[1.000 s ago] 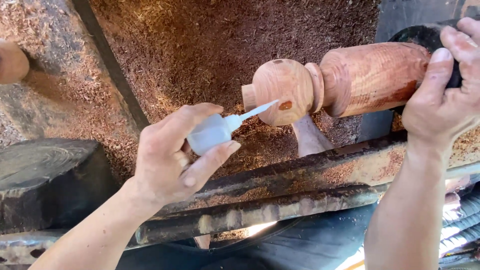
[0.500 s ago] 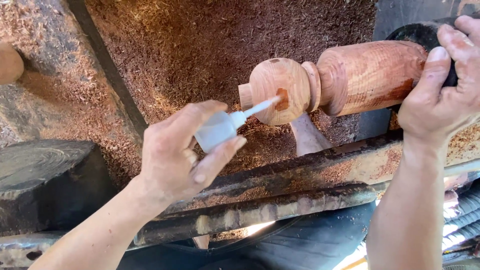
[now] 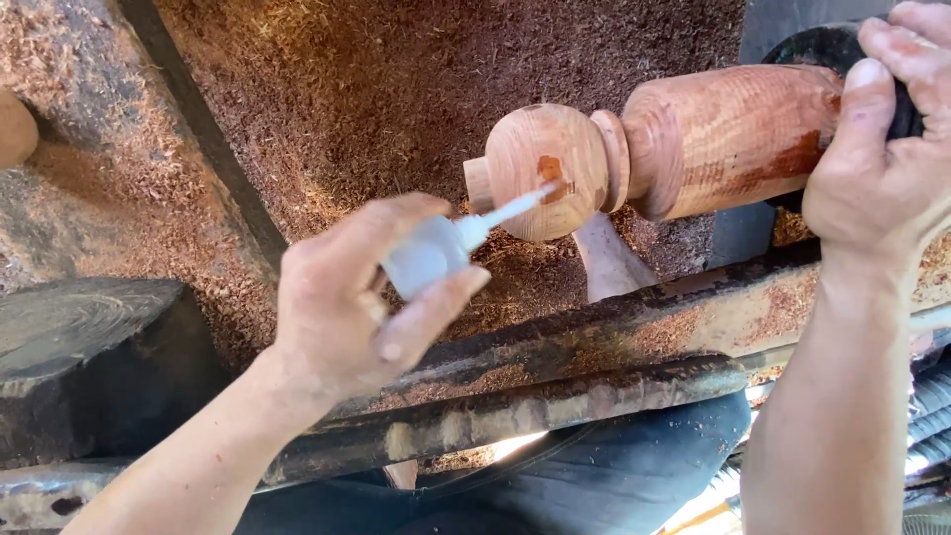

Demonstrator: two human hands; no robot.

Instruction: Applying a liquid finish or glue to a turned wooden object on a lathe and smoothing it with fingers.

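Note:
My left hand [image 3: 357,297] holds a small white squeeze bottle [image 3: 436,253] with a thin nozzle. The nozzle tip touches a dark reddish spot on the round knob end of a turned wooden piece [image 3: 684,149]. This reddish-brown piece has a ball, a narrow bead and a thick cylinder, and lies horizontally at the upper right. My right hand [image 3: 887,163] grips the dark round part [image 3: 827,45] at the cylinder's right end, fingers wrapped over the top.
Wood shavings [image 3: 376,89] cover the ground behind. A rusty, dusty metal rail [image 3: 594,337] runs across below the piece. A dark wooden block [image 3: 89,357] sits at the lower left. My leg in dark fabric [image 3: 555,476] shows at the bottom.
The wooden piece has turned a little, bringing the reddish spot toward the nozzle. My left hand has shifted slightly left and down with the bottle. My right hand keeps its grip.

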